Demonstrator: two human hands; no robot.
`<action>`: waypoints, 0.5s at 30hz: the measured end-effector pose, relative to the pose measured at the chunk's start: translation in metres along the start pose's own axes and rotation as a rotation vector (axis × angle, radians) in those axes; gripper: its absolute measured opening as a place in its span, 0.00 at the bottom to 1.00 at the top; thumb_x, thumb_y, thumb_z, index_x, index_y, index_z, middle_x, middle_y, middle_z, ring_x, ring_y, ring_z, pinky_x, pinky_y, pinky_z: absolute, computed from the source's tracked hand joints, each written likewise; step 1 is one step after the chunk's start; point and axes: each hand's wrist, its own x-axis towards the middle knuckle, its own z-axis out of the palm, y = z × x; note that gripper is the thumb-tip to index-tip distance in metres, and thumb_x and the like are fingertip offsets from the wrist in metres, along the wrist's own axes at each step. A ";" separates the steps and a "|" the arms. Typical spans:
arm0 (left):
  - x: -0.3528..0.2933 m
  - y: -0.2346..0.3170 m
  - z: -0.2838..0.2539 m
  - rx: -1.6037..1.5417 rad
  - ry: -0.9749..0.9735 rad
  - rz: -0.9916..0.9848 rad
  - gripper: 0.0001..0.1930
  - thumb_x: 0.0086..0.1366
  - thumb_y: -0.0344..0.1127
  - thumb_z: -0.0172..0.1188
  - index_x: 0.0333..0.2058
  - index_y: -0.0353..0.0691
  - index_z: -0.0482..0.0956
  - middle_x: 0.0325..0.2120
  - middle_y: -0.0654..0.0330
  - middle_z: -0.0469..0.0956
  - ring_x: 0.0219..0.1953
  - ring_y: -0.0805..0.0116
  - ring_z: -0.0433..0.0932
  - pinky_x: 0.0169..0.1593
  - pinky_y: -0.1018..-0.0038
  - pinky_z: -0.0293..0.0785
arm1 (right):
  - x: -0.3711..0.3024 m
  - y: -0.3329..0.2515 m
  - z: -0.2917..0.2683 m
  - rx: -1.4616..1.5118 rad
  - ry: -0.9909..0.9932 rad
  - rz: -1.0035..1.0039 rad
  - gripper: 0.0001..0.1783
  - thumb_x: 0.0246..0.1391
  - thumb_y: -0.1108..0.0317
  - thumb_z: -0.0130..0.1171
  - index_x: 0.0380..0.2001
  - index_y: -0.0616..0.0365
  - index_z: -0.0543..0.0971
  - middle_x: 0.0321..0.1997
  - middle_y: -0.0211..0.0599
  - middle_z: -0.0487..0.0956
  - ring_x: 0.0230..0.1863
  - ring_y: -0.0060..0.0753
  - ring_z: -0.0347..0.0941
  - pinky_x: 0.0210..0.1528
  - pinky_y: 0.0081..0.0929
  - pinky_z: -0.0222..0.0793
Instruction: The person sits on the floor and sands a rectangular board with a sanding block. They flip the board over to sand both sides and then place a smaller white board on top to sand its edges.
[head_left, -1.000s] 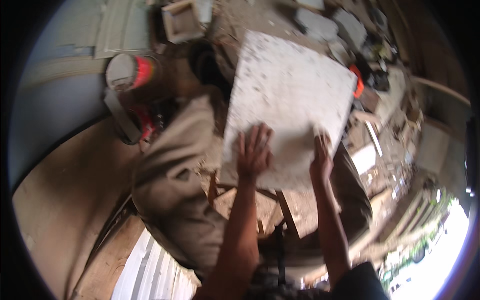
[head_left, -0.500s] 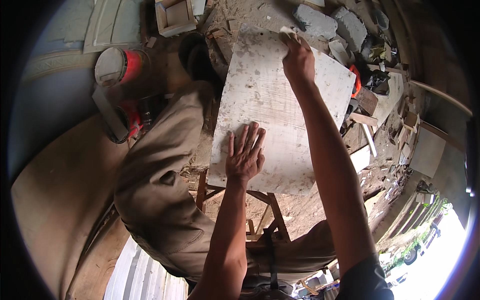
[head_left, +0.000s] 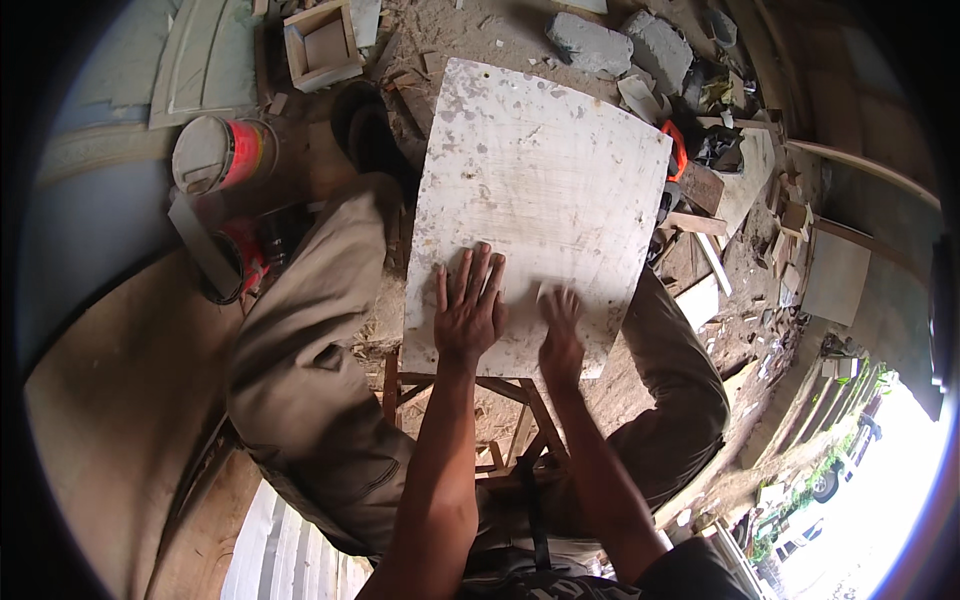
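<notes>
Between my trousered legs, a scuffed white board lies over a wooden frame, my left hand spread flat on its near half; beside it my right hand, blurred, grips a pale pad. A red-banded bucket sits at left; concrete chunks lie past the board's far edge.

Red-banded bucket left, wooden box farther off; grey chunks right.
</notes>
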 end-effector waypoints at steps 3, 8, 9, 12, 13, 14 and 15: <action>0.003 0.001 0.000 0.006 -0.021 -0.001 0.32 0.67 0.43 0.47 0.71 0.56 0.62 0.74 0.67 0.55 0.76 0.66 0.49 0.76 0.50 0.38 | 0.138 0.029 -0.002 -0.195 0.176 -0.115 0.34 0.53 0.85 0.48 0.63 0.48 0.73 0.69 0.51 0.69 0.70 0.57 0.63 0.61 0.48 0.72; 0.004 -0.002 0.002 -0.014 0.005 0.014 0.32 0.65 0.41 0.50 0.70 0.56 0.63 0.74 0.65 0.54 0.76 0.65 0.49 0.77 0.50 0.37 | 0.307 0.036 -0.044 -0.095 0.300 -0.138 0.22 0.58 0.80 0.48 0.52 0.51 0.81 0.55 0.53 0.79 0.60 0.56 0.73 0.54 0.47 0.76; 0.002 -0.001 0.003 0.000 -0.001 0.016 0.32 0.65 0.42 0.50 0.70 0.56 0.62 0.74 0.65 0.54 0.76 0.65 0.49 0.77 0.50 0.37 | 0.300 0.033 -0.041 -0.103 0.314 -0.153 0.23 0.58 0.79 0.48 0.54 0.53 0.79 0.56 0.53 0.78 0.60 0.56 0.72 0.55 0.47 0.76; -0.006 -0.003 0.003 0.020 -0.058 -0.003 0.32 0.66 0.43 0.48 0.70 0.57 0.62 0.74 0.65 0.53 0.76 0.64 0.49 0.77 0.49 0.36 | 0.193 0.034 -0.013 -0.078 0.218 -0.118 0.27 0.56 0.83 0.46 0.59 0.56 0.75 0.61 0.53 0.74 0.65 0.56 0.67 0.62 0.47 0.68; -0.008 -0.004 0.004 0.026 -0.044 -0.007 0.32 0.66 0.43 0.48 0.70 0.57 0.62 0.75 0.65 0.53 0.76 0.64 0.49 0.76 0.49 0.36 | 0.137 0.026 -0.007 -0.029 0.138 -0.085 0.30 0.55 0.84 0.45 0.61 0.56 0.74 0.63 0.53 0.72 0.67 0.56 0.64 0.65 0.47 0.65; -0.010 -0.006 0.006 0.033 -0.031 -0.011 0.32 0.66 0.43 0.48 0.70 0.57 0.62 0.75 0.65 0.52 0.76 0.64 0.48 0.76 0.49 0.36 | 0.076 0.011 -0.004 0.032 0.048 -0.035 0.32 0.54 0.86 0.45 0.62 0.57 0.73 0.65 0.53 0.71 0.69 0.56 0.62 0.68 0.48 0.61; -0.005 0.004 0.009 0.013 -0.052 0.012 0.34 0.67 0.46 0.46 0.73 0.57 0.57 0.75 0.68 0.50 0.77 0.66 0.47 0.77 0.50 0.35 | 0.016 0.004 -0.015 0.062 -0.030 0.050 0.34 0.53 0.88 0.44 0.64 0.58 0.71 0.68 0.53 0.69 0.71 0.56 0.60 0.71 0.48 0.57</action>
